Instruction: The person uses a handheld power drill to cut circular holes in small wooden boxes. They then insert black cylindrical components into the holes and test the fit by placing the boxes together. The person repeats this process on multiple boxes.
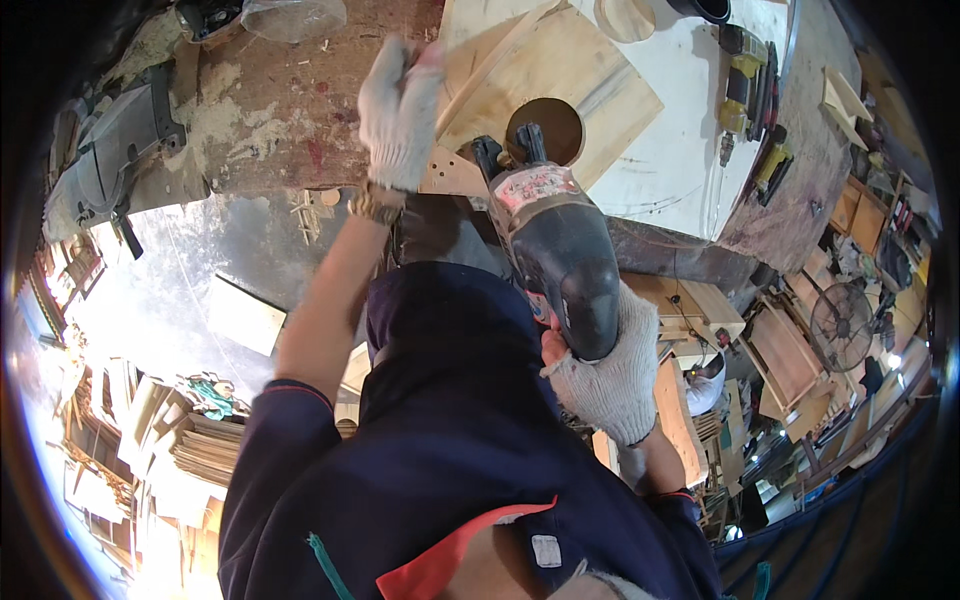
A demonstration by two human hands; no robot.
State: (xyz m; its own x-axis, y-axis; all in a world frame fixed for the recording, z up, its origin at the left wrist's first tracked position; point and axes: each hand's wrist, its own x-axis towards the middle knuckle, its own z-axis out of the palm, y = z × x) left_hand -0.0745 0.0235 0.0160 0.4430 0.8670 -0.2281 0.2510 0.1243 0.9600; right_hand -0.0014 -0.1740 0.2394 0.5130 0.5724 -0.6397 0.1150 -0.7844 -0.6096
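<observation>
My right hand [615,375], in a white knit glove with bare fingertips, is wrapped round the rear of a dark jigsaw [575,265]. The tool's front end reaches the near edge of a light plywood board [605,85], beside a round hole [560,130] cut in it. At the board's left side, my left hand [398,115] is raised above the bench, gloved the same way. Its fingers are stretched out and slightly blurred, with nothing held. A narrow wooden strip [490,75] lies slantwise on the board. The jigsaw's blade cannot be made out.
A round wooden disc [625,15] lies beyond the board on a white sheet [670,165]. A yellow cordless drill [738,85] rests at the right. A grey power-tool body [115,150] stands on the bench's left. Rightward are a fan [840,312] and another person [705,387].
</observation>
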